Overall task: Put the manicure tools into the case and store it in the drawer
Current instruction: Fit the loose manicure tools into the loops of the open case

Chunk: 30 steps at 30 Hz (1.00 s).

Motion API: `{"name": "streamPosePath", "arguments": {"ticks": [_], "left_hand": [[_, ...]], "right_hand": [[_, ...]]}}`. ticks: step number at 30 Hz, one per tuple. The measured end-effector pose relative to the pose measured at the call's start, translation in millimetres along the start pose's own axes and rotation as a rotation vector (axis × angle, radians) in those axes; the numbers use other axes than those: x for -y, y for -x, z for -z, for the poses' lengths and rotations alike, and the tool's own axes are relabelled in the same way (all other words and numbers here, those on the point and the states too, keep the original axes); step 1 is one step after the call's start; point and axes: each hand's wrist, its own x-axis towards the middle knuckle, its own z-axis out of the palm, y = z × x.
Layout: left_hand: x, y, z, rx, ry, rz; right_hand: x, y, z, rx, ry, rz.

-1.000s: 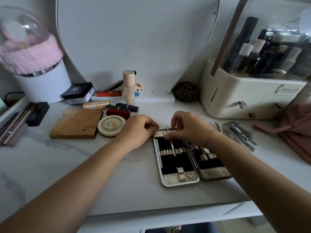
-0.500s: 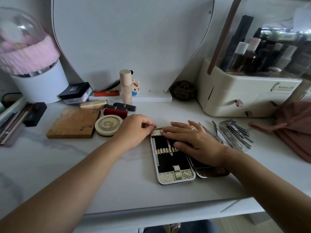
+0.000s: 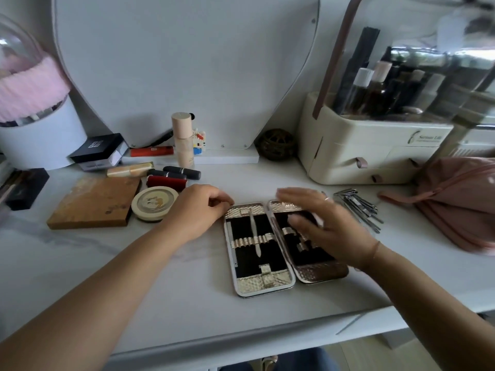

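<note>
**One tool seated, right hand moving off**

The case [image 3: 263, 249] lay open near the tabletop's [image 3: 80, 269] front edge. One slim tool [image 3: 255, 231] sat strapped in its left half. A second before, the right hand [image 3: 325, 226] pinched there; now it hovered open and empty — blurred — toward the loose tools [image 3: 360, 208] by the right edge. The left hand [image 3: 199, 210], loosely curled, steadied the case's far corner.

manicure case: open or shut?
Open. The manicure case lies flat, both black-lined halves up; one tool sits under the left half's strap.

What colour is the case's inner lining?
Black, on the open case; head view.
</note>
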Motion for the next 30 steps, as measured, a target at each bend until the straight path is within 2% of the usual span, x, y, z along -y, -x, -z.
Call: {"name": "streamPosePath", "arguments": {"ticks": [3, 5, 8, 12, 20, 26, 30], "left_hand": [[2, -1, -1, -0.012, 0.006, -0.004], [2, -1, -2, -0.022, 0.008, -0.001], [2, 0, -2, -0.025, 0.008, -0.001], [2, 1, -2, -0.037, -0.013, -0.010], [1, 1, -2, -0.034, -0.019, -0.003], [0, 1, -1, -0.030, -0.010, -0.004], [0, 2, -1, -0.016, -0.002, -0.009]], "right_hand": [[-31, 15, 31, -0.334, 0.051, -0.320], [-50, 26, 44, -0.359, 0.119, -0.498], [-59, 33, 48, -0.262, 0.192, -0.614], [-58, 29, 44, -0.201, 0.295, -0.690], [-56, 17, 47, -0.170, 0.303, -0.763], [-60, 13, 51, -0.114, 0.175, -0.750], [-66, 13, 54, -0.144, 0.005, -0.770]]}}
